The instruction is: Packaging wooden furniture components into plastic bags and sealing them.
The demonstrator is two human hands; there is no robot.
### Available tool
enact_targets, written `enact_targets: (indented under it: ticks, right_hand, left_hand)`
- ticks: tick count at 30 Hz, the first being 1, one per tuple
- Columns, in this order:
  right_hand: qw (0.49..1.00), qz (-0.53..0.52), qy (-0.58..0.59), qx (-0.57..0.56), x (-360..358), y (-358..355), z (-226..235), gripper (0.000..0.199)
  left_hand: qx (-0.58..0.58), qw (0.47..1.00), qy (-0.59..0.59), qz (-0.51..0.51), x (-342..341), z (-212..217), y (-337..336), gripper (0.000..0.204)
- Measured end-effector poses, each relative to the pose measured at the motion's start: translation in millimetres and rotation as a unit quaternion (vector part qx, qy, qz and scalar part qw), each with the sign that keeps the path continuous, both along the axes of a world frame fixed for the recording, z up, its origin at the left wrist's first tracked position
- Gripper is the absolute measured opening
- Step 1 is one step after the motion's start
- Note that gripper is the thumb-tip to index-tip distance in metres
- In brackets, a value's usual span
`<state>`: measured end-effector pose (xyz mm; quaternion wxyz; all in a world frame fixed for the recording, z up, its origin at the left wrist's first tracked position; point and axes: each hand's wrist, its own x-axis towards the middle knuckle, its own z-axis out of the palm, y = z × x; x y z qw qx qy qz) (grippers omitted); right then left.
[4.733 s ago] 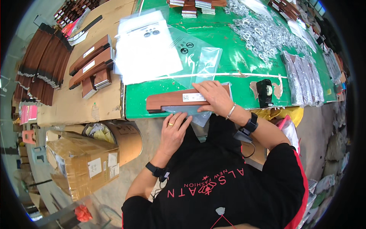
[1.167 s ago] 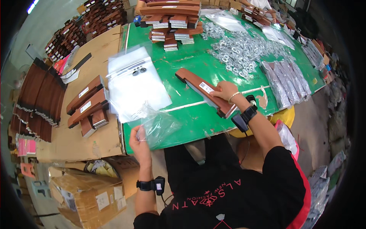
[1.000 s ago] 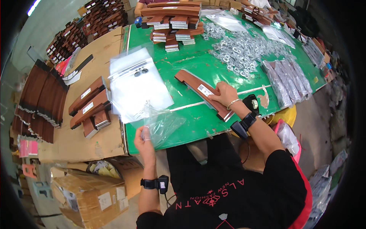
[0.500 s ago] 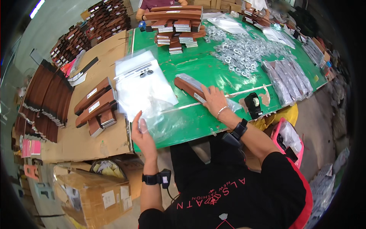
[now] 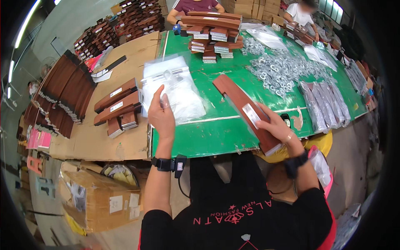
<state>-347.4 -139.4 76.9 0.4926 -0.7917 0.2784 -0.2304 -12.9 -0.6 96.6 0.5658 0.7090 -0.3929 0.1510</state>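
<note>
My right hand [image 5: 277, 127] grips a long reddish-brown wooden bar [image 5: 246, 109] with a white label on one face. The bar is lifted at a slant over the green table's near edge, its far end pointing up and left. My left hand [image 5: 161, 116] is raised with thumb and fingers apart, and nothing shows between them. Just beyond it lies a stack of clear plastic bags [image 5: 187, 93]. To its left, several similar labelled bars [image 5: 118, 104] are stacked crosswise on cardboard.
A pile of grey rings [image 5: 275, 73] spreads over the green table [image 5: 191, 139]. Plastic-wrapped bars [image 5: 323, 106] lie at the right, and stacked bars [image 5: 212, 33] stand at the back. Two other people [image 5: 196, 6] are across the table. A cardboard box [image 5: 100, 200] sits below left.
My right hand has lifted the bar off the table and turned it toward me. My left hand has risen beside the bag stack. The view has shifted slightly.
</note>
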Motion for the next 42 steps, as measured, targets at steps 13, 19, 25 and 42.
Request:
enact_targets:
  ticks: [13, 19, 25, 42]
  right_hand:
    - [0.852, 0.106, -0.153, 0.489, 44, 70, -36, 0.056]
    - [0.878, 0.108, -0.148, 0.443, 75, 78, -60, 0.046]
    - [0.990, 0.080, -0.099, 0.063, 93, 104, -65, 0.063]
    - [0.803, 0.064, -0.271, 0.526, 80, 97, -37, 0.032]
  left_hand:
    - [0.236, 0.942, -0.113, -0.211, -108, -35, 15, 0.044]
    - [0.285, 0.904, -0.247, -0.202, -125, -5, 22, 0.037]
    - [0.209, 0.860, -0.308, -0.349, -115, -8, -19, 0.020]
    - [0.162, 0.933, -0.188, -0.260, -109, 7, 63, 0.042]
